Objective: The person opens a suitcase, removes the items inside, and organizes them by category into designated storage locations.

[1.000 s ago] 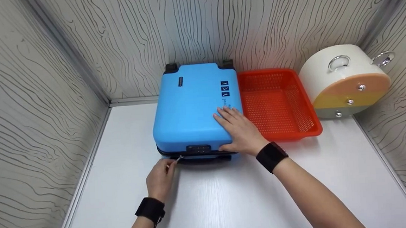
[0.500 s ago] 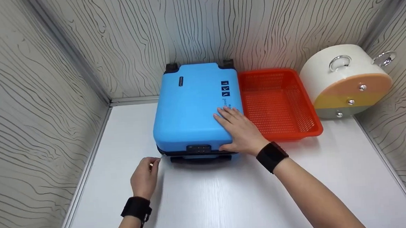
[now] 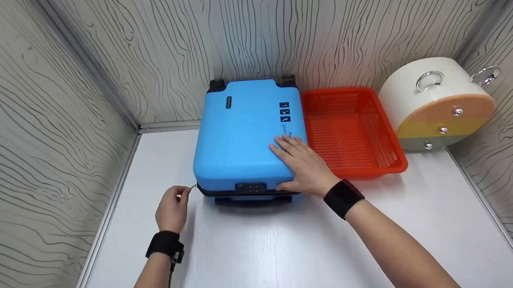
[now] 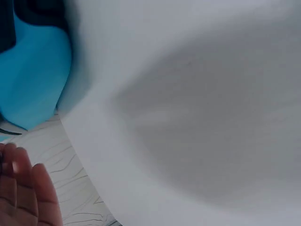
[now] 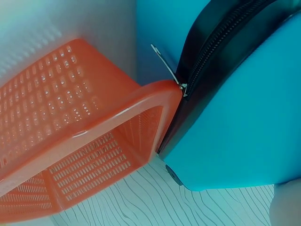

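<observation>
A blue hard-shell suitcase (image 3: 242, 136) lies flat on the white table, its combination lock (image 3: 250, 188) and black carry handle (image 3: 253, 201) facing the person. My left hand (image 3: 171, 209) pinches a small metal zipper pull (image 3: 193, 186) between thumb and fingertips at the suitcase's front left corner. In the left wrist view, the fingers (image 4: 44, 186) appear at the lower left. With fingers spread, my right hand (image 3: 304, 167) rests on the lid's front right corner. The right wrist view shows a second zipper pull (image 5: 165, 65) on the black zipper (image 5: 225, 33), beside the basket's rim.
A red plastic basket (image 3: 392, 147) stands right against the suitcase's right side. Farther right sits a white drum-shaped box (image 3: 413, 78) with a striped front and metal rings. Wood-patterned panels (image 3: 166, 47) enclose the table (image 3: 263, 259) at the back and both sides.
My left hand has moved left along the suitcase's front edge, then back around its left corner, drawing the zipper pull along. The right hand has stayed on the lid.
</observation>
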A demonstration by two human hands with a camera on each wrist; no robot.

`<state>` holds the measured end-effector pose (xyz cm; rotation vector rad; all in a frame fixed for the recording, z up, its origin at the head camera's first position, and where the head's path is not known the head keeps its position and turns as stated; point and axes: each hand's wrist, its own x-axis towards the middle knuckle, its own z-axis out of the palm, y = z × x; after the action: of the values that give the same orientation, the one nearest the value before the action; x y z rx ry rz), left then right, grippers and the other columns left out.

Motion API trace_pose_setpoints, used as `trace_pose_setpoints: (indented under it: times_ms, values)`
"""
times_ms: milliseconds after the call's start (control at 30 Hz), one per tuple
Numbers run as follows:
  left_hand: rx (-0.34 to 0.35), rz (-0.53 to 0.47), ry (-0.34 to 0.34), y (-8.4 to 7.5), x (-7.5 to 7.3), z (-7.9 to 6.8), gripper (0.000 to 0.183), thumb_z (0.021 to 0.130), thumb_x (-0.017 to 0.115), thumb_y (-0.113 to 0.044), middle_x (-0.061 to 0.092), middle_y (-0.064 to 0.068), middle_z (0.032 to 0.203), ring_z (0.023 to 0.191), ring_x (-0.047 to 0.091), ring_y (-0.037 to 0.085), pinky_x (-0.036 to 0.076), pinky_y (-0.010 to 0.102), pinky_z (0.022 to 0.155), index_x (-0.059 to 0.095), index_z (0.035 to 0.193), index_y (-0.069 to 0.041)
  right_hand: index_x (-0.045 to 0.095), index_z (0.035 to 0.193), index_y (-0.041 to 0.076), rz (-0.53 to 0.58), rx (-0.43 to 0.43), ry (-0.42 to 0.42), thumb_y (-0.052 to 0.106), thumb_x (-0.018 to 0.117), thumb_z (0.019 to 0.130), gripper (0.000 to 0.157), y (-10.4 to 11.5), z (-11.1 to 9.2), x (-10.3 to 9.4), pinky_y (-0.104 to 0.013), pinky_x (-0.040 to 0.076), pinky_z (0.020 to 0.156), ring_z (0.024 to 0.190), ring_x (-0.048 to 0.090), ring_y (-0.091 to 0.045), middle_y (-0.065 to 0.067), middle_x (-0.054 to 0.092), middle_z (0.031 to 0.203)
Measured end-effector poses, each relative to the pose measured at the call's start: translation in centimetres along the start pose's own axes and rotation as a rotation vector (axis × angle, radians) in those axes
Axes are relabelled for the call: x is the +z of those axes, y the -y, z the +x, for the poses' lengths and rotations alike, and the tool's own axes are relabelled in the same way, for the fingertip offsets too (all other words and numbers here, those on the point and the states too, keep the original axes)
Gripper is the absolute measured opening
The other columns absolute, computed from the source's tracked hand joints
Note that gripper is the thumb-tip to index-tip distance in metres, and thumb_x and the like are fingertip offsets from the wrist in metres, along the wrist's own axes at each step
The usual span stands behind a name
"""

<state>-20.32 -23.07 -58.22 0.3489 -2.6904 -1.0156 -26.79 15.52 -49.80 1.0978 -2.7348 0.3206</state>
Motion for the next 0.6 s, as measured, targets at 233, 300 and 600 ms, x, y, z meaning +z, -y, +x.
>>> trace_pose_setpoints:
  times_ms: [233, 300, 600]
  values:
    - [-0.031, 0.022, 0.049, -0.9, -0.1, 3.4, 0.024, 0.104, 0.063, -0.030, 0.072, 0.009, 0.104, 0.093, 0.064, 0.026, 0.050, 0.043, 0.077, 0.074, 0.108, -0.009, 0.028, 0.163, 0.013, 0.006, 0.011, 0.001, 0.057, 0.084, 0.079, 0.110, 0.1, -0.1, -0.1, -0.044, 0.009, 0.125, 0.156, 0.014, -0.026, -0.009, 0.021, 0.169]
    - [-0.037, 0.027, 0.060, -1.1, 0.0, 4.3, 0.025, 0.104, 0.063, -0.031, 0.072, 0.009, 0.105, 0.093, 0.065, 0.027, 0.050, 0.043, 0.077, 0.074, 0.107, -0.009, 0.028, 0.163, 0.013, 0.008, 0.013, 0.004, 0.057, 0.084, 0.079, 0.110, 0.2, -0.1, -0.2, -0.044, 0.008, 0.125, 0.156, 0.014, -0.026, -0.009, 0.021, 0.169]
    - [-0.081, 0.028, 0.111, -2.0, 0.7, 7.0, 0.024, 0.105, 0.060, -0.027, 0.072, 0.012, 0.110, 0.094, 0.066, 0.030, 0.049, 0.045, 0.078, 0.073, 0.111, -0.008, 0.029, 0.163, 0.014, 0.004, 0.012, -0.007, 0.057, 0.084, 0.079, 0.109, 0.1, -0.1, 0.0, -0.046, 0.011, 0.125, 0.156, 0.016, -0.026, -0.009, 0.021, 0.169]
